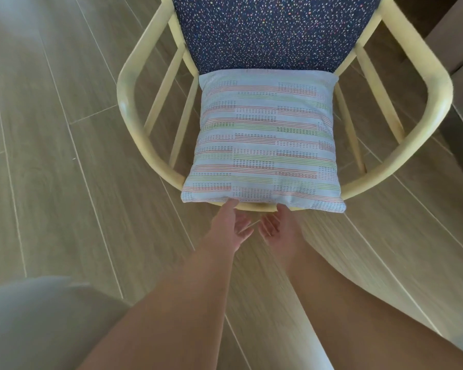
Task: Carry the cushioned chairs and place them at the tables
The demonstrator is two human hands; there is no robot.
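chair at arm's reach, hands not yet on it

the wood-plank floor filled most of the view. on it stood the cushioned chair, a pale yellow frame with a curved rail sweeping round as arms and back, thin spindles under it. it looked rigid and moderately light for a chair, though bulky; judged best taken by the rail at both sides, where the wood was thick and smooth, not by the spindles. painted wood could slip in a loose grasp.

the seat pad, dark blue with coloured speckles, seemed fixed and firm.

a loose striped pillow leaned against the back rail, its lower edge hanging over it. soft, light, unattached; likely to slide off if the chair tipped during carrying.

the left hand reached forward, fingers spread apart, thumb tip touching the pillow's lower edge. the right hand was likewise apart and relaxed, fingertip at the same edge. neither clamped anything.

a grey blurred shape sat near the lower left corner; could not tell what.
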